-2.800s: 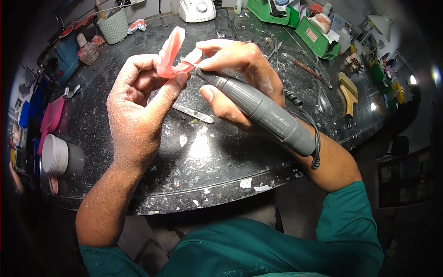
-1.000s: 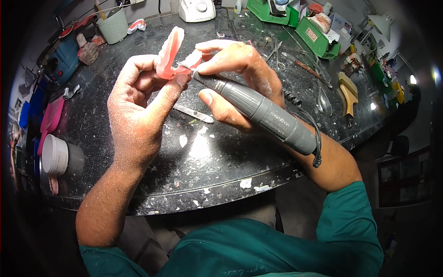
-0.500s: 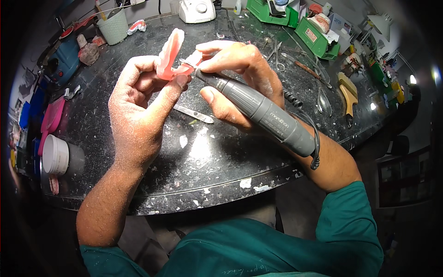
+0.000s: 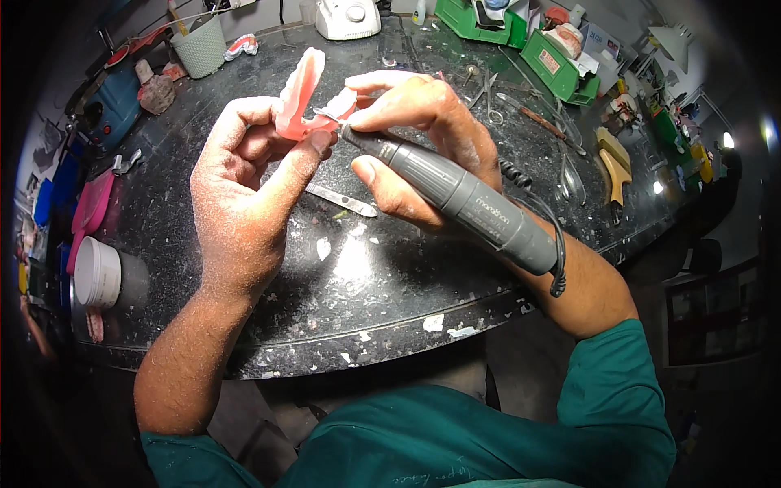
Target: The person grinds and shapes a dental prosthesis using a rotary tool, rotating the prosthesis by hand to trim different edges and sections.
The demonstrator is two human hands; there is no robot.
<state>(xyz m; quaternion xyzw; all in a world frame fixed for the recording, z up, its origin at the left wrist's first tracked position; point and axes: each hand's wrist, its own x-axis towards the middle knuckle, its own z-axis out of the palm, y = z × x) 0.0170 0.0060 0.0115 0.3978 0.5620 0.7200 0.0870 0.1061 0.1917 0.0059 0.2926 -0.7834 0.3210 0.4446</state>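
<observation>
My left hand [image 4: 244, 183], coated in pale dust, is closed on a pink denture [image 4: 298, 96], with the thumb pressed along its lower edge. In my right hand [image 4: 443, 122] lies a dark grey rotary handpiece [image 4: 460, 191] with a coiled cord, gripped between thumb and fingers. Its thin bur points up and left and is at the inner side of the denture; whether it touches cannot be made out. Some of my right fingertips are behind the denture's right end. Beneath the hands, a flat metal strip [image 4: 346, 201] rests on the black bench.
A white tub [image 4: 98, 272] and a pink dustpan-like piece [image 4: 93, 203] are at the left. Scissors [image 4: 486, 93], a brown-handled tool [image 4: 541, 122] and a brush [image 4: 614, 171] lie to the right. Green bins [image 4: 557, 69] and a white control box [image 4: 348, 18] stand along the back.
The handpiece tip has shifted very slightly up and left against the denture. Both hands keep their grips. A blurred arm-like shape shows more at the far left edge.
</observation>
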